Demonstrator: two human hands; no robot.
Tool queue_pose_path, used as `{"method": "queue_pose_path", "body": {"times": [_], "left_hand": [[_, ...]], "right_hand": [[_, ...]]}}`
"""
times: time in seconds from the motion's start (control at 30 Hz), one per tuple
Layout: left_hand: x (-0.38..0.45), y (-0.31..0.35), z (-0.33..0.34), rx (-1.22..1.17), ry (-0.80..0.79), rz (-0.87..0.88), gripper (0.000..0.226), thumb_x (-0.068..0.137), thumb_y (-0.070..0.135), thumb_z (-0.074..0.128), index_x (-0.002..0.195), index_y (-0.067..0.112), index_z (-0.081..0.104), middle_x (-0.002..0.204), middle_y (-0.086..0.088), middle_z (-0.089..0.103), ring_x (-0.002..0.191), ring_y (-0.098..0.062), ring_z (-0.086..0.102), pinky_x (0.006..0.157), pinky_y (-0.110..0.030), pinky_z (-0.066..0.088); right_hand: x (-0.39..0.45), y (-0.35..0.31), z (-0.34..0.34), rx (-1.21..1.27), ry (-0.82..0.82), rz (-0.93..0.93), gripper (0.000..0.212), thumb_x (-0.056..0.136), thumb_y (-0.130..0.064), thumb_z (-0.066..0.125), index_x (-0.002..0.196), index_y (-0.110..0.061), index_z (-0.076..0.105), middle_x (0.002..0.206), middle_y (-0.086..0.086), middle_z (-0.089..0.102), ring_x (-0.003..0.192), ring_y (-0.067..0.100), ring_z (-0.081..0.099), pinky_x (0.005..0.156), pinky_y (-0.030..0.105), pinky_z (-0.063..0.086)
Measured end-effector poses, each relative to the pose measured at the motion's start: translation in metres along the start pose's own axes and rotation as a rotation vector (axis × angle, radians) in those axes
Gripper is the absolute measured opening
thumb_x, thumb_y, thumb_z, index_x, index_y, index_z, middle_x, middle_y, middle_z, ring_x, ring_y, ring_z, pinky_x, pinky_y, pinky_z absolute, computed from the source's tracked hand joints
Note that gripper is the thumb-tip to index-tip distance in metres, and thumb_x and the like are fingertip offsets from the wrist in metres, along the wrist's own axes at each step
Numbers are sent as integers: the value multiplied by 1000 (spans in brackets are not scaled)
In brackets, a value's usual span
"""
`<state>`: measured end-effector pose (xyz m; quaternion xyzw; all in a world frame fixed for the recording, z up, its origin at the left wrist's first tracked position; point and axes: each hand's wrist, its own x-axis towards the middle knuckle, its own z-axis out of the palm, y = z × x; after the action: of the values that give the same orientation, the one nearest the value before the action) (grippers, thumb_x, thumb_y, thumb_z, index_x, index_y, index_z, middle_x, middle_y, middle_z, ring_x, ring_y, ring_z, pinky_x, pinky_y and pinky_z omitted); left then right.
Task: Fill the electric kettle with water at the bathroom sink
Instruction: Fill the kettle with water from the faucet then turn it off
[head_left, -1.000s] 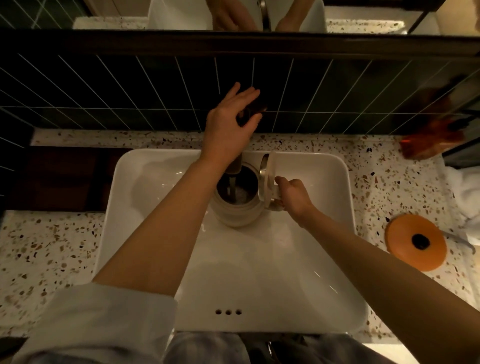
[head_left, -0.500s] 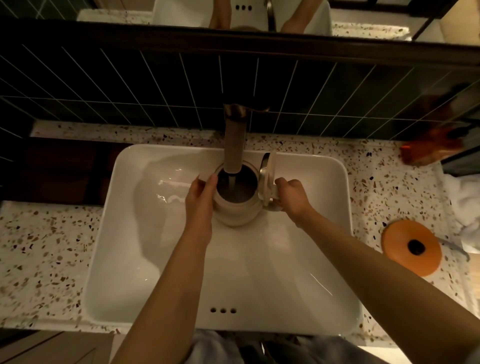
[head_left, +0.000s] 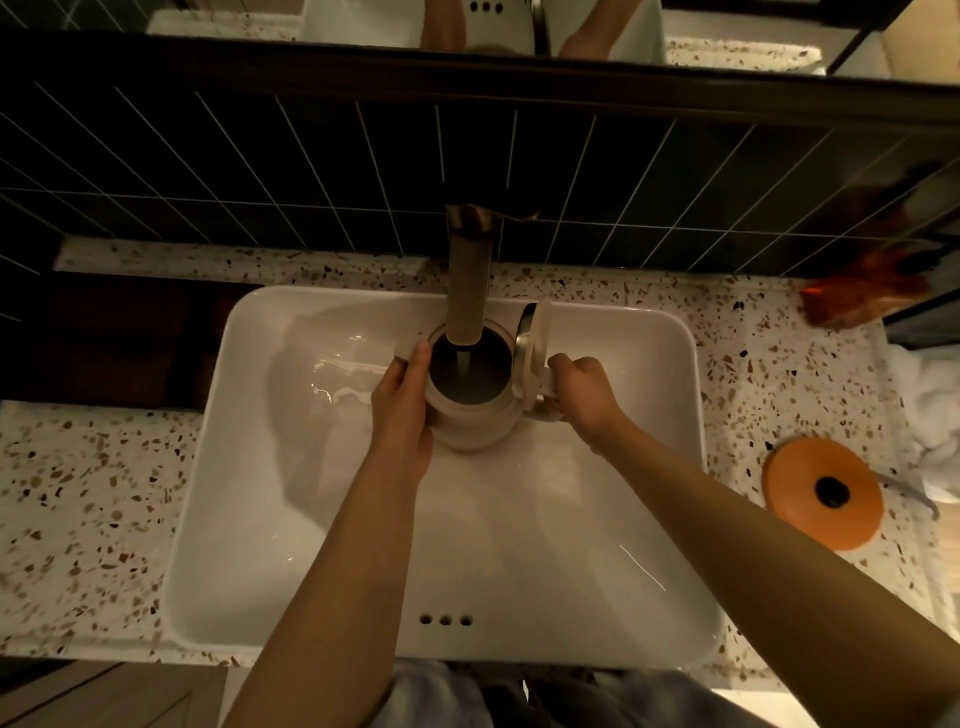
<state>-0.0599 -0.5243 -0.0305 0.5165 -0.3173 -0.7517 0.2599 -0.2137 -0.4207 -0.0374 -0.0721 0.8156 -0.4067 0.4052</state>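
Under the tap (head_left: 470, 280), the spout's end hides part of the kettle (head_left: 470, 415) mouth; the water level is too dark to judge. The pale kettle sits upright in the white sink (head_left: 291, 519), lid (head_left: 531, 353) flipped up. My left hand (head_left: 402, 410) wraps its side; my right hand (head_left: 584, 397) grips the handle.

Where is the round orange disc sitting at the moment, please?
In the head view, the round orange disc lies on the speckled countertop, right of the white sink.
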Motion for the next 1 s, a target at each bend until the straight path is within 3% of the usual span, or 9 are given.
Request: {"method": "queue_pose_path", "body": {"times": [0.53,0.67,1.0], "left_hand": [[5,0,-2,-10,-14,-13,32,93,29,63,122,16,66,120,-7,72,115,-21,65,106,-46,46],[6,0,-2,-4,1,-9,34,93,28,63,123,14,65,119,-7,72,114,-21,66,105,-45,47],[5,0,-3,5,-7,-10,30,93,28,62,121,17,66,117,-5,73,113,-19,66,104,-42,48]], "right_hand": [[6,4,2,10,3,-15,26,90,-25,42,77,-3,49,72,10,50,63,20,48,64,31,42],[7,6,2,11,4,-22,27,90,-24,42,68,-9,44,68,7,47,61,19,46,62,31,40],[4,3,3,12,-2,-9,29,78,-33,40,71,-5,47,74,15,51,68,26,49,68,38,43]]}}
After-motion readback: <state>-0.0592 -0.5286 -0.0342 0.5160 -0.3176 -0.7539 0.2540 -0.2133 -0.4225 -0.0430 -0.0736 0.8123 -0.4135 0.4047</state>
